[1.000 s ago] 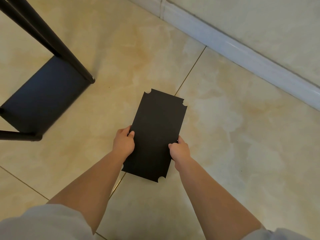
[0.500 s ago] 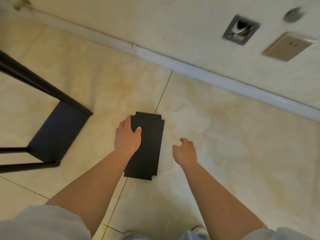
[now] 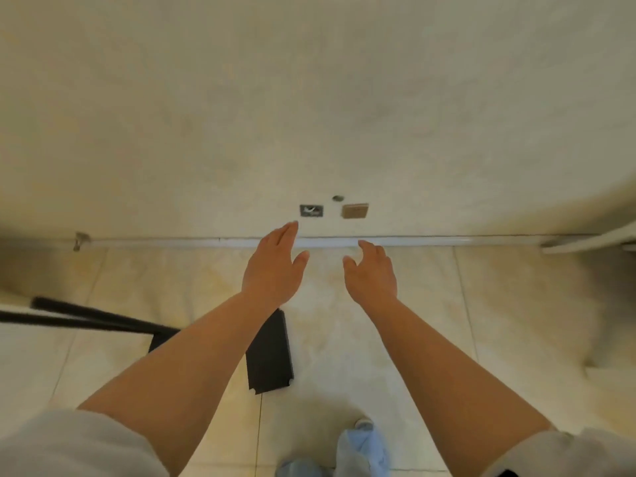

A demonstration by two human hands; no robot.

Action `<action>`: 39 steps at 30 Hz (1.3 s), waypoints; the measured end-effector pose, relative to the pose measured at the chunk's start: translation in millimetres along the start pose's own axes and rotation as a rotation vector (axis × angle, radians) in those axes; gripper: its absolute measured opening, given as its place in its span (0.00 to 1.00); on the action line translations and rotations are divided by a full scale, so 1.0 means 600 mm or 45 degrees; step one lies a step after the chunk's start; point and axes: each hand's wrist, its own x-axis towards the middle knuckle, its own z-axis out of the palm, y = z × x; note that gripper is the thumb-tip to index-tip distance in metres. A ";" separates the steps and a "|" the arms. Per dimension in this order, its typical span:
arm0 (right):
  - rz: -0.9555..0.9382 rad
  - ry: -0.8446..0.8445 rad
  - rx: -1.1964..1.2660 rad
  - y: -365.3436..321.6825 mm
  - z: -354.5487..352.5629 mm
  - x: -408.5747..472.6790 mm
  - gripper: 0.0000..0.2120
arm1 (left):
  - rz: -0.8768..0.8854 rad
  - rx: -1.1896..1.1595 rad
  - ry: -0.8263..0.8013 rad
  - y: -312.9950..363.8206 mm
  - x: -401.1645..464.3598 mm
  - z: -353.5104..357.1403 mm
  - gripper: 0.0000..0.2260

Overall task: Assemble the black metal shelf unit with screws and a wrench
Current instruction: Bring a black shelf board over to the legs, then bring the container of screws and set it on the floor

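Both hands are raised in front of the wall, palms down, holding nothing. Left hand (image 3: 273, 270): fingers straight and together, thumb out, released. Right hand (image 3: 371, 273): fingers loosely bent, relaxed, released.

Black panel (image 3: 270, 352) lies flat on the tiled floor (image 3: 430, 339), below and apart from both hands; the left forearm crosses over its left edge. Notched corners show at its near end.

Shelf frame (image 3: 89, 320): black tubes enter from the left edge, low over the floor, ending just beside the panel.

On the wall: a dark open box (image 3: 311, 210) and a tan socket (image 3: 355, 210) above the white baseboard (image 3: 447, 241). A blue-socked foot (image 3: 361, 449) shows at the bottom.
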 end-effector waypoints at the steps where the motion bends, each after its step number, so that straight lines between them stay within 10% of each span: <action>1: -0.020 0.004 0.004 -0.009 -0.010 -0.006 0.23 | 0.012 0.015 -0.012 0.013 -0.004 -0.010 0.25; 12: -0.015 0.452 -0.022 0.023 -0.385 -0.150 0.23 | 0.569 0.193 0.028 0.389 -0.040 -0.137 0.25; 25: 0.373 0.868 0.051 0.178 -0.521 -0.320 0.23 | 1.181 0.293 -0.136 0.633 -0.129 -0.074 0.25; 39: 0.542 0.847 -0.116 0.378 -0.662 -0.394 0.29 | 1.277 0.450 -0.207 0.853 -0.199 0.055 0.28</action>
